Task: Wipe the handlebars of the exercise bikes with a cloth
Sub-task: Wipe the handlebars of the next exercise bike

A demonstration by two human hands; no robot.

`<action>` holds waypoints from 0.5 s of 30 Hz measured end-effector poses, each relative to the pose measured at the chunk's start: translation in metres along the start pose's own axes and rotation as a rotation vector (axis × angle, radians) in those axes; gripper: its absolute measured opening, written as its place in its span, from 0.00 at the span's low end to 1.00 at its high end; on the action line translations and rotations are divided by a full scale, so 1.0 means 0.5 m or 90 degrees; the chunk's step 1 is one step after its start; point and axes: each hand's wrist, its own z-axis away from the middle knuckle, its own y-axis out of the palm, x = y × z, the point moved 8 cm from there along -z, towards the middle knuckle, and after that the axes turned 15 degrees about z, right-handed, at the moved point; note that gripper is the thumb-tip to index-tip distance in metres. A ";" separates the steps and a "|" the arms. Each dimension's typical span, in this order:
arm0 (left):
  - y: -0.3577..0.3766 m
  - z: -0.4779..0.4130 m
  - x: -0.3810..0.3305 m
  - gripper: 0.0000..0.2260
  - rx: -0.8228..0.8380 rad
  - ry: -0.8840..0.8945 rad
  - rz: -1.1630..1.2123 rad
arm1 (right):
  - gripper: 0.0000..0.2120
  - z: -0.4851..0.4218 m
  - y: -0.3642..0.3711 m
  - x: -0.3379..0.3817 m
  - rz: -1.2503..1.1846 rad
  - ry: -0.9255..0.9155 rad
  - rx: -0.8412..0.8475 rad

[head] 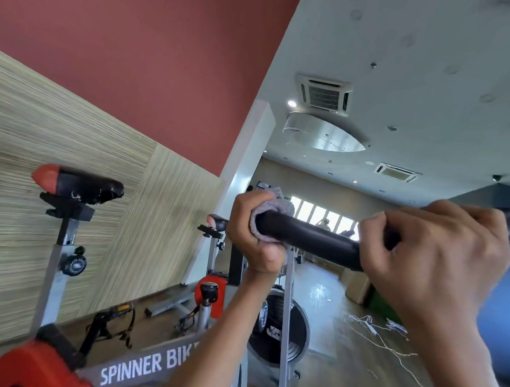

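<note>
The grey fleecy cloth (272,211) was clenched round the black padded handlebar (313,239) by the left hand (253,231), bare bar by the right hand (432,253). Wrapped strokes between them were advised.

My left hand (255,234) wraps the cloth (272,211) around the left end of the handlebar (310,239). My right hand (429,253) grips the same bar further right, with bare bar between the two. Below and left of the bar runs the bike frame (141,366), its saddle (79,184) up at far left, before the wall (61,126). A second bike (208,290) stands behind, just left of my left hand. A flywheel (280,326) sits under the bar, and a cable (368,324) lies on the floor (343,358) to the right.
</note>
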 end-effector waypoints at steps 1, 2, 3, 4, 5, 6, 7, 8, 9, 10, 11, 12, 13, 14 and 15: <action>0.005 0.002 -0.013 0.39 0.016 0.042 -0.028 | 0.19 0.000 0.001 0.000 -0.001 0.000 -0.001; 0.009 0.001 -0.024 0.40 0.031 0.072 -0.044 | 0.19 0.001 0.002 0.001 -0.001 -0.002 -0.002; 0.011 -0.003 -0.024 0.40 0.043 0.078 -0.049 | 0.19 0.003 0.003 0.002 0.001 -0.003 -0.003; 0.008 -0.006 -0.014 0.39 0.047 0.065 -0.037 | 0.18 0.003 0.004 0.003 0.002 -0.003 -0.004; 0.002 -0.010 0.003 0.38 0.042 0.027 -0.011 | 0.18 0.002 0.004 0.003 0.002 -0.001 -0.005; -0.005 -0.013 0.026 0.38 0.035 -0.029 0.029 | 0.18 0.001 0.003 0.003 0.001 0.001 -0.005; -0.010 -0.013 0.043 0.37 0.032 -0.080 0.055 | 0.17 0.000 0.002 0.002 0.002 0.003 -0.004; -0.013 -0.012 0.049 0.36 0.032 -0.111 0.049 | 0.17 -0.001 0.001 0.002 0.002 0.004 -0.003; -0.011 -0.011 0.041 0.33 0.035 -0.108 0.021 | 0.17 -0.002 0.000 0.001 0.001 0.004 -0.002; -0.004 -0.012 0.024 0.28 0.044 -0.076 -0.004 | 0.17 -0.002 0.000 0.001 0.002 0.004 -0.003; 0.007 -0.012 0.000 0.26 0.066 -0.022 -0.024 | 0.17 0.000 0.000 0.001 0.003 0.004 -0.003; 0.020 -0.009 -0.027 0.27 0.097 0.048 -0.048 | 0.18 0.002 0.000 0.002 0.005 0.005 -0.005; 0.035 -0.006 -0.050 0.32 0.128 0.116 -0.081 | 0.18 0.002 0.000 0.003 0.006 0.005 -0.010; 0.044 -0.006 -0.063 0.34 0.146 0.159 -0.111 | 0.18 0.001 0.001 0.003 0.006 0.004 -0.010; 0.049 -0.009 -0.068 0.35 0.158 0.177 -0.137 | 0.18 0.001 0.002 0.003 0.008 0.001 -0.005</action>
